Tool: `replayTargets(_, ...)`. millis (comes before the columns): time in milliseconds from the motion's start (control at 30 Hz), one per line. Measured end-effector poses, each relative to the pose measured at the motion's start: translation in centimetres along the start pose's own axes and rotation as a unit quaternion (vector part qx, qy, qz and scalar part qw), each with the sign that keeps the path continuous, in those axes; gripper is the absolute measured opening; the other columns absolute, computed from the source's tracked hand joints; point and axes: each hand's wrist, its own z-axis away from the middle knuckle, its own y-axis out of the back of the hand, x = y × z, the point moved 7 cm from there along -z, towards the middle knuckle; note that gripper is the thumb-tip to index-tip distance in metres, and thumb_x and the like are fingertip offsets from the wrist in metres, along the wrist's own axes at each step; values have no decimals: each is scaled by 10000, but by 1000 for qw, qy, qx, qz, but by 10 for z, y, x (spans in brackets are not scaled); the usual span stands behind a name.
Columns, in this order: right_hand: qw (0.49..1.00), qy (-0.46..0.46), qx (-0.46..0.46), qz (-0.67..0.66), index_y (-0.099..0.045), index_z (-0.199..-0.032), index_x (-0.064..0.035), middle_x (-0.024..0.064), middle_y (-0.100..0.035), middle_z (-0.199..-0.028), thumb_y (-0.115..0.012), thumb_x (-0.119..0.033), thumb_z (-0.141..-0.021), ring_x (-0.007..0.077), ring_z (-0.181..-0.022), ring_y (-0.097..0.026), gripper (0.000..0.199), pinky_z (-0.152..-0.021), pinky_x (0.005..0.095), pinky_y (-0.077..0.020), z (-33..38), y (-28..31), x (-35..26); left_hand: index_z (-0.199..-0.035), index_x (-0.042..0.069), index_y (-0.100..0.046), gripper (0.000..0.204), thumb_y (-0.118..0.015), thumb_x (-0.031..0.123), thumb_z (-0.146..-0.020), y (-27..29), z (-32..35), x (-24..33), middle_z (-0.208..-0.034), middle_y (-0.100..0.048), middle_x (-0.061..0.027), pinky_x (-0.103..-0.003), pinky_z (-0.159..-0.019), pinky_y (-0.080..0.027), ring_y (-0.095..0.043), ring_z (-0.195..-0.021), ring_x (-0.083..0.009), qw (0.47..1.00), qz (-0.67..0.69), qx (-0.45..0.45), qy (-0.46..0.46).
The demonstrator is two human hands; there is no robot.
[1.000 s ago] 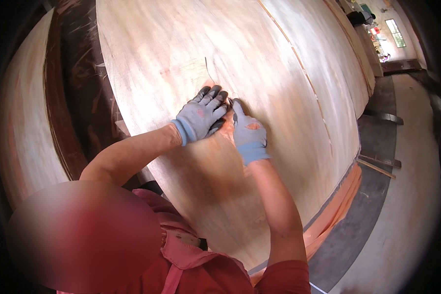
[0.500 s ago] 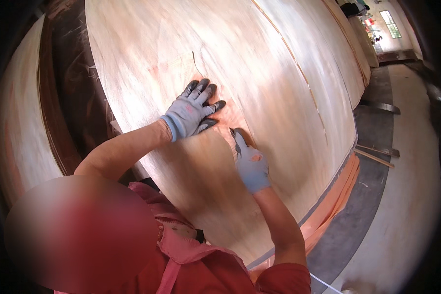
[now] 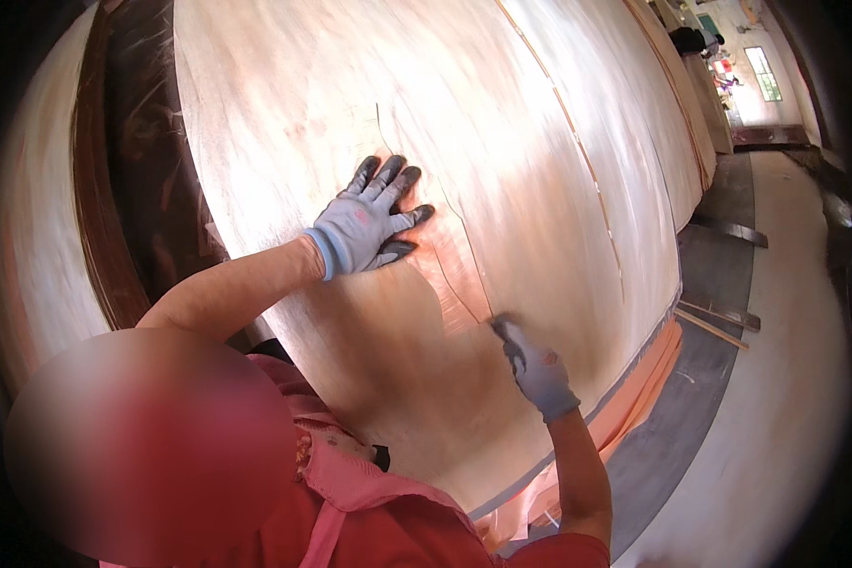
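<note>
Had the gloved left hand (image 3: 362,227) laid palm down on the pale wood sheet (image 3: 379,369), fingers spread wide, gripping nothing, and partly covering the reddish patch (image 3: 445,260). Saw the patch on the sheet between both hands, running down to the gloved right hand (image 3: 537,367); could not make out its upper end beneath the left hand. Found the right hand bunched at the lower right corner of the patch; with the fingertips small and dark, could not tell whether gripping a tool. Noticed a thin dark line (image 3: 470,241) along the right edge of the patch and a curved slit (image 3: 379,121) just above the left fingertips. Lost the lower left to a blurred oval (image 3: 151,445). Could barely read the dark gap (image 3: 147,142) between the sheet and a second pale sheet (image 3: 38,189), cut off at far left. Saw orange layers (image 3: 648,379) along the lower right edge, partly behind the right forearm (image 3: 577,473); could not identify a dark shape (image 3: 691,41) at upper right.
</note>
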Motion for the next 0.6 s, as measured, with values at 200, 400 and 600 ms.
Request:
replayTargets(200, 989, 89, 116, 6, -474, -1427, -271, 167, -691, -897, -542, -122, -937, 352, -767, -678, 517, -647, 452, -536, -116, 38, -76, -1452, 249, -474, 611, -536, 524, -910, 4, 1, -3, -1568, -243, -259, -590, -1186, -106, -195, -1460, -469, 1000, 12, -5, 5)
replayTargets(400, 984, 90, 38, 151, -422, -1458, -326, 170, -675, -887, -491, -140, -949, 346, -737, -675, 546, -629, 476, -543, -181, 21, -94, -1420, 238, -510, 607, -582, 510, -882, 3, -1, -4, -1569, -248, -247, -593, -1185, -112, -203, -1465, -444, 999, 36, 6, 4)
replayTargets(600, 975, 123, 33, 180, -374, -1482, -355, 175, -663, -929, -458, -103, -929, 346, -748, -673, 614, -633, 461, -545, -192, 11, -99, -1409, 235, -524, 613, -597, 517, -870, 1, 2, -7, -1577, -243, -236, -594, -1185, -103, -187, -1473, -436, 999, 51, 5, 12)
